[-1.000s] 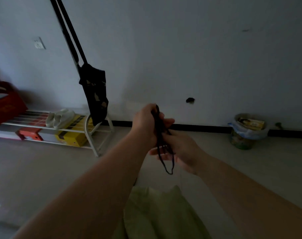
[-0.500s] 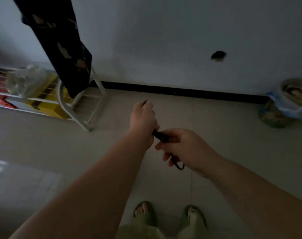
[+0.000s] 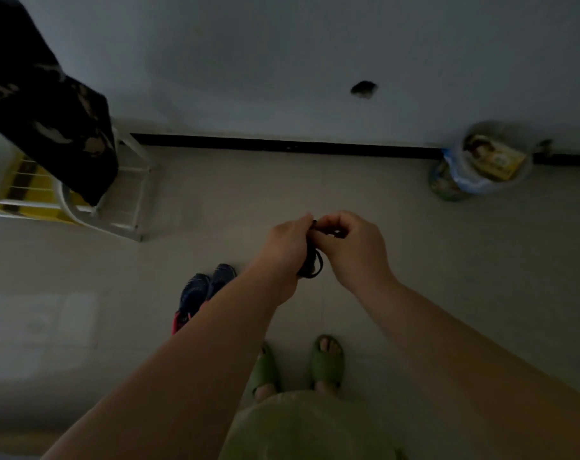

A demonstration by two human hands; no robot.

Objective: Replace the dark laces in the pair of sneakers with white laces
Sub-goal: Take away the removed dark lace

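Dim room, view down onto a pale smooth tiled floor point(image 3: 398, 247). Left hand point(image 3: 287, 242) and right hand point(image 3: 355, 247) are close together in mid-air over the middle of the floor, both curled and pinching a bundle of thin dark cord-like shoelaces point(image 3: 311, 263); a small loop of lace hangs below between the wrists. Pair of dark navy mesh-textured sneakers with red heel trim point(image 3: 199, 290) sits side by side on the floor, just left of the left forearm, partly hidden by it. Person's feet in green moulded foam slides point(image 3: 326, 363) stand near the bottom edge of the floor. White wire-frame shoe rack point(image 3: 129, 197) at the floor's far-left, a yellow box on it, dark patterned fabric bag point(image 3: 49, 104) hanging over it. Round bin lined with a crinkled plastic bag point(image 3: 477, 167) at the far-right wall edge. Black baseboard strip point(image 3: 282, 146) runs along the wall.
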